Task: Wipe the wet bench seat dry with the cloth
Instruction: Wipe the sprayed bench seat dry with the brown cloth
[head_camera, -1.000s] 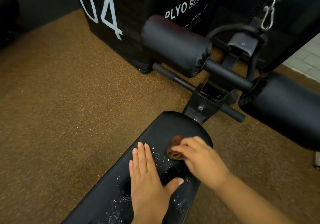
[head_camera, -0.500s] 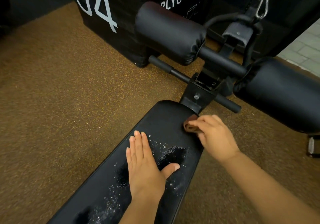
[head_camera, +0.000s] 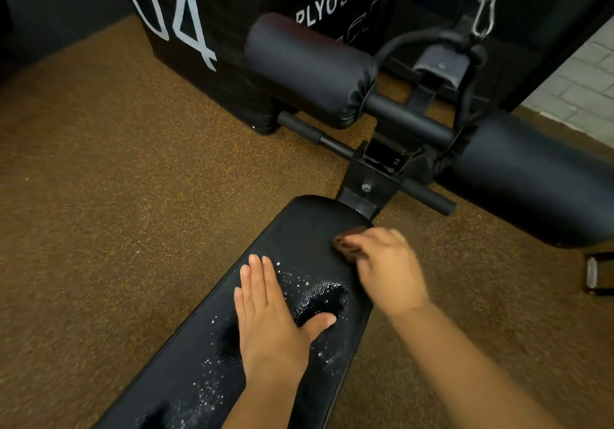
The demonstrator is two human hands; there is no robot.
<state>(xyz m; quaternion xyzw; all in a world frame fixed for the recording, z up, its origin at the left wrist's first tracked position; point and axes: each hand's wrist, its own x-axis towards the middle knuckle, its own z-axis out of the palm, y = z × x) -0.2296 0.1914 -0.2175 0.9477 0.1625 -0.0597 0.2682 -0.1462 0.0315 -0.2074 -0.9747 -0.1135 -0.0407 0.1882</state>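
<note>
Cloth (head_camera: 349,246), bunched in the gripping fingers (head_camera: 362,239) of the right hand (head_camera: 390,271) right of centre, should press flat and sweep down the counter (head_camera: 299,226) toward the drops (head_camera: 324,297) beside the flat, open left hand (head_camera: 269,315).

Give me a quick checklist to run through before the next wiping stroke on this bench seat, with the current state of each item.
1. Cloth in hand: ok. The right hand grips the brown cloth.
2. Cloth on the seat: ok. It sits on the bench seat near its far end, though blur hides the exact contact.
3. Water left to wipe: not ok. Droplets and a puddle lie nearer than the cloth.
4. Left hand clear of the stroke: not ok. The left hand rests flat beside the puddle.
5. Cloth dry enough: cannot tell.
</note>
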